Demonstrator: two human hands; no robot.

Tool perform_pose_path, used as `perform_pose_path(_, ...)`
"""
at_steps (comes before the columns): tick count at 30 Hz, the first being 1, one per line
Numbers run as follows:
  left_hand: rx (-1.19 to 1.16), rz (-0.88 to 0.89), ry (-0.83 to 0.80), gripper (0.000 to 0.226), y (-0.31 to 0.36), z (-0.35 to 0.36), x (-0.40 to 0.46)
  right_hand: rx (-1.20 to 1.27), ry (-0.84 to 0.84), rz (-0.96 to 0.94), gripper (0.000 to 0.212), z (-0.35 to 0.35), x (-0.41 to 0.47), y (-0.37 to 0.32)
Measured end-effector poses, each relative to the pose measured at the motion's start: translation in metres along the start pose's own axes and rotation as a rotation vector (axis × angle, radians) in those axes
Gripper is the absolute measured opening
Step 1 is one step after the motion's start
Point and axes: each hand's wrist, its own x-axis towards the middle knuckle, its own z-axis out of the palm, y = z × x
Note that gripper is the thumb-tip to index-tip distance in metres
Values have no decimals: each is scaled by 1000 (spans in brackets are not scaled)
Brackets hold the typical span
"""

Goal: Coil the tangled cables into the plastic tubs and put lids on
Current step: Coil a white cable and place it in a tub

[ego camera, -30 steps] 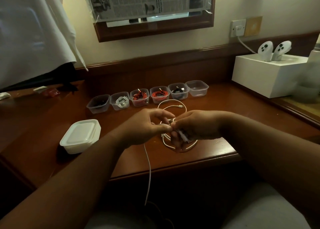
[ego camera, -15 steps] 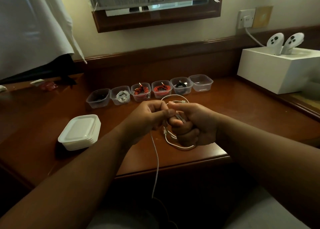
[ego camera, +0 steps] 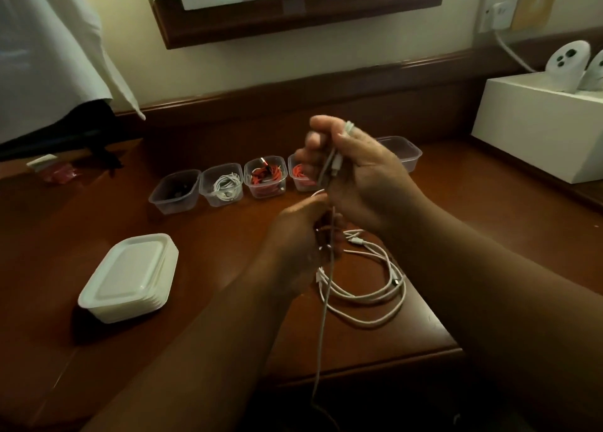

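Six tubs [ego camera: 223,185] line the brown desk [ego camera: 98,235] below a cream wall [ego camera: 293,53].

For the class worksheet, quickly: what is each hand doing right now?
Left hand: gripping the white cable low down.
Right hand: raised, fingers curled round the same cable's upper end.

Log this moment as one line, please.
right hand: raised, grips white cable | left hand: holds cable below | loose coils on desk | lid stack untouched
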Motion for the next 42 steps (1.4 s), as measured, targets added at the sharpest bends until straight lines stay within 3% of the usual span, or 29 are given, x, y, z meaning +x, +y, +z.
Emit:
perform_pose_path(3,265,-44,-34,19,1,-9,18,-892,90,-218,19,-20,26,3)
perform_pose_path(5,554,51,-9,21,6,-20,31,-1403,89,-144,13,-36,40,10)
perform_pose_path(7,858,180,40,15,12,-32,44,-1597,34,17,10,-53,46,20)
perform_pose_path(9,1055,331,98,10,12,-40,56,-1628,-17,130,12,-68,48,33)
perform_pose_path(12,1033,476,100,5,0,-50,74,-1446,-36,288,22,-87,50,49)
perform_pose_path(16,857,464,45,4,-21,-61,88,-628,-49,801,53,-104,47,47)
perform_pose_path(22,590,396,60,19,-26,-62,89,-318,-281,871,48,-116,44,44)
perform_pose_path(26,399,207,-46,26,-20,-66,85,12,-451,826,42,-120,40,55)
perform_pose_path(29,428,218,-77,25,-20,-69,85,110,-542,760,33,-118,37,56)
perform_pose_path(33,360,233,-62,40,-23,-65,86,134,-569,681,30,-114,36,56)
perform_pose_path(35,245,209,-32,46,-26,-59,86,252,-523,669,31,-110,36,59)
perform_pose_path(37,139,181,26,37,-28,-52,87,366,-457,614,31,-105,35,62)
perform_pose_path(42,77,15,2,24,-34,-41,82,504,-155,244,32,-100,42,57)
